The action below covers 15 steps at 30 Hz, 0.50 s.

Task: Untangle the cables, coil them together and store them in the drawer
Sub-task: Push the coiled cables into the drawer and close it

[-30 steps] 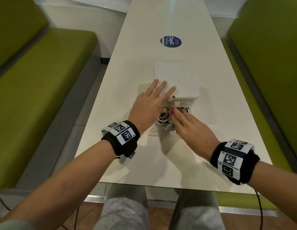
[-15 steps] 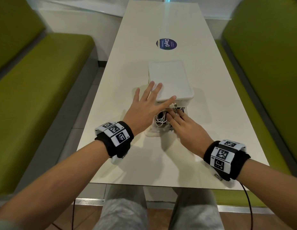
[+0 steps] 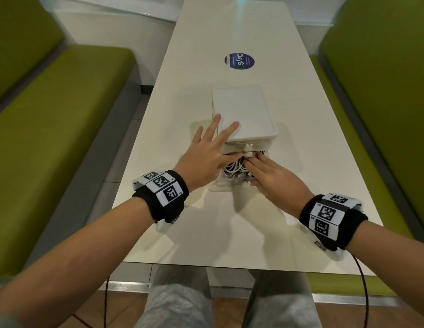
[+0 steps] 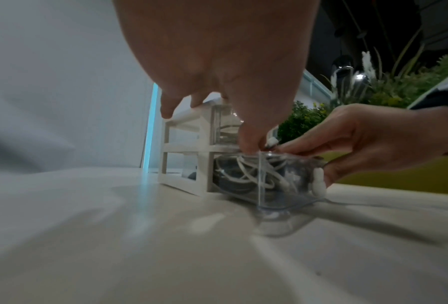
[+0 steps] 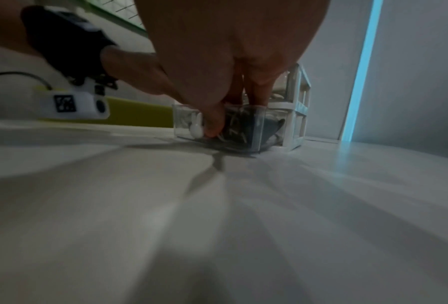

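cables: white and dark cables (image 3: 232, 167) coiled in a heap inside my drawer
drawer: clear bottom drawer (image 4: 274, 181) of the small white drawer box (image 3: 244, 114), pulled out, resting on the table

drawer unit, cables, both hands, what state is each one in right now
lower drawer: pulled out, open.
upper drawer: pushed in, shut.
cables: white and dark, piled inside the lower drawer, not neatly coiled.
drawer unit: upright on the table.
left hand: fingers spread on the unit's top, thumb down at the cables.
right hand: fingers pressing the cables down, thumb on the drawer front.
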Each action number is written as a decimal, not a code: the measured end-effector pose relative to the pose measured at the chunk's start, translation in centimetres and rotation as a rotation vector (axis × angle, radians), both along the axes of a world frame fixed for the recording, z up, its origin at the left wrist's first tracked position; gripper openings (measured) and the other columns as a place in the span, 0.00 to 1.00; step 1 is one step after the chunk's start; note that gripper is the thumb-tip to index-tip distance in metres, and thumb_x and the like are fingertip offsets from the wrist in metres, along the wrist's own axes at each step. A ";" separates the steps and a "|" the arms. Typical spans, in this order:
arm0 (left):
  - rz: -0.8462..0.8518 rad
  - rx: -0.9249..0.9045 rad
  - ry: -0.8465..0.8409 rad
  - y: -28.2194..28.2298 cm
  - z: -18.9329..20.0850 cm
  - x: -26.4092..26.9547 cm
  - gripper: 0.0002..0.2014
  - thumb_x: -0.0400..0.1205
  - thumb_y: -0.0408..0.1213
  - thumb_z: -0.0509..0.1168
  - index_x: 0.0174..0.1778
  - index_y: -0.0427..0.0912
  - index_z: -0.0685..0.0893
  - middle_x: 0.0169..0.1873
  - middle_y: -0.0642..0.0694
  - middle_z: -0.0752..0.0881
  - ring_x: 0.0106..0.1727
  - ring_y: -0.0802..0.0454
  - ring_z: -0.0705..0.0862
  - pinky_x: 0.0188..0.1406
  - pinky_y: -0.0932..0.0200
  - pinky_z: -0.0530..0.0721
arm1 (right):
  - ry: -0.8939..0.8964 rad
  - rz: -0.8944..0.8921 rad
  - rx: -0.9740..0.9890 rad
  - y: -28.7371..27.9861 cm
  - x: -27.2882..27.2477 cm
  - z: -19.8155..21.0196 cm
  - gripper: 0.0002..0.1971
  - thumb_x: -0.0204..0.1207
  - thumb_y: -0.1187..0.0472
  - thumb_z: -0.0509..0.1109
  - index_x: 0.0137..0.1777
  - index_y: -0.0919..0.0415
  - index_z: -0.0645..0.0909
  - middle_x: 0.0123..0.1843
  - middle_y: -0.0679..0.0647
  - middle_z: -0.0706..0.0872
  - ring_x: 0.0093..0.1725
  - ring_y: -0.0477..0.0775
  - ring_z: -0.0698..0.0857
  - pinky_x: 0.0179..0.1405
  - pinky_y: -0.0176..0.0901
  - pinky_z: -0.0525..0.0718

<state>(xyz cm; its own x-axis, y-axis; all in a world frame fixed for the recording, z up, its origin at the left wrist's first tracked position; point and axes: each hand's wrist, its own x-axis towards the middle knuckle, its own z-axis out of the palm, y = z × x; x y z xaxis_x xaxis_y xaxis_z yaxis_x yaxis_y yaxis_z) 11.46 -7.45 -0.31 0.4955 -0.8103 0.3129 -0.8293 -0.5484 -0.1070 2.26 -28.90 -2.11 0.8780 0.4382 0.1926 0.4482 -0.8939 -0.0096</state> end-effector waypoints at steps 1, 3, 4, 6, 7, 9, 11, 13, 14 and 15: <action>-0.003 0.002 -0.001 0.0 0.2 0.0 0.24 0.81 0.35 0.65 0.72 0.61 0.79 0.83 0.36 0.61 0.81 0.21 0.54 0.63 0.21 0.72 | -0.033 -0.001 -0.049 0.0 0.0 -0.3 0.26 0.75 0.66 0.75 0.72 0.71 0.75 0.71 0.64 0.81 0.73 0.70 0.76 0.67 0.59 0.82; 0.006 -0.007 0.004 -0.1 0.4 -0.2 0.22 0.80 0.37 0.67 0.70 0.61 0.80 0.83 0.36 0.61 0.81 0.21 0.55 0.62 0.20 0.72 | -0.077 0.019 -0.110 0.0 0.1 -0.3 0.24 0.78 0.64 0.71 0.73 0.71 0.73 0.71 0.64 0.79 0.76 0.70 0.72 0.72 0.58 0.76; 0.017 -0.006 0.005 -0.2 0.4 -0.3 0.22 0.80 0.39 0.67 0.70 0.62 0.80 0.83 0.37 0.61 0.82 0.22 0.55 0.63 0.19 0.71 | -0.098 0.036 -0.117 0.0 0.1 -0.1 0.24 0.78 0.65 0.72 0.72 0.71 0.74 0.70 0.65 0.80 0.75 0.69 0.73 0.74 0.58 0.75; 0.049 0.006 0.011 -0.3 0.5 -0.6 0.22 0.80 0.41 0.64 0.71 0.63 0.79 0.84 0.39 0.59 0.83 0.24 0.53 0.65 0.18 0.69 | -0.133 0.051 -0.078 0.0 -0.1 0.4 0.23 0.74 0.65 0.76 0.68 0.71 0.77 0.68 0.65 0.82 0.71 0.67 0.78 0.72 0.53 0.75; 0.063 0.012 0.014 -0.4 0.5 -0.7 0.22 0.80 0.42 0.63 0.70 0.63 0.79 0.85 0.40 0.59 0.83 0.24 0.53 0.65 0.17 0.68 | -0.126 0.039 -0.039 0.1 -0.3 0.8 0.23 0.73 0.65 0.76 0.67 0.69 0.78 0.68 0.63 0.82 0.70 0.65 0.79 0.68 0.50 0.78; 0.083 0.017 0.020 -0.4 0.5 -1.0 0.18 0.81 0.44 0.61 0.67 0.63 0.83 0.85 0.41 0.58 0.83 0.25 0.52 0.67 0.17 0.66 | -0.062 -0.002 0.036 0.3 -0.8 1.4 0.24 0.74 0.64 0.76 0.69 0.64 0.76 0.73 0.60 0.78 0.65 0.64 0.83 0.50 0.52 0.88; 0.103 -0.009 0.042 -0.6 0.5 -1.2 0.16 0.83 0.50 0.57 0.61 0.62 0.86 0.85 0.43 0.57 0.84 0.27 0.51 0.69 0.18 0.64 | -0.010 -0.048 0.051 0.5 -0.8 1.5 0.28 0.74 0.65 0.76 0.73 0.59 0.70 0.77 0.57 0.68 0.53 0.64 0.86 0.28 0.52 0.88; 0.122 -0.042 0.084 -0.8 0.6 -1.3 0.19 0.84 0.57 0.53 0.58 0.63 0.88 0.85 0.45 0.57 0.85 0.30 0.50 0.71 0.19 0.61 | -0.006 -0.069 -0.027 0.7 -0.7 1.5 0.37 0.69 0.70 0.78 0.77 0.60 0.68 0.80 0.59 0.64 0.54 0.62 0.86 0.25 0.48 0.86; 0.125 -0.050 0.098 -0.8 0.6 -1.4 0.20 0.83 0.62 0.52 0.59 0.63 0.87 0.85 0.45 0.57 0.85 0.30 0.49 0.72 0.19 0.60 | -0.033 -0.068 -0.071 0.8 -0.7 1.5 0.40 0.65 0.72 0.79 0.78 0.62 0.69 0.81 0.62 0.66 0.58 0.61 0.85 0.28 0.45 0.86; 0.126 -0.051 0.106 -0.9 0.7 -1.3 0.23 0.82 0.67 0.52 0.60 0.64 0.86 0.85 0.45 0.57 0.85 0.30 0.48 0.72 0.19 0.59 | -0.074 -0.060 -0.095 0.9 -0.8 1.6 0.41 0.61 0.74 0.80 0.76 0.65 0.72 0.79 0.64 0.70 0.61 0.62 0.85 0.32 0.44 0.86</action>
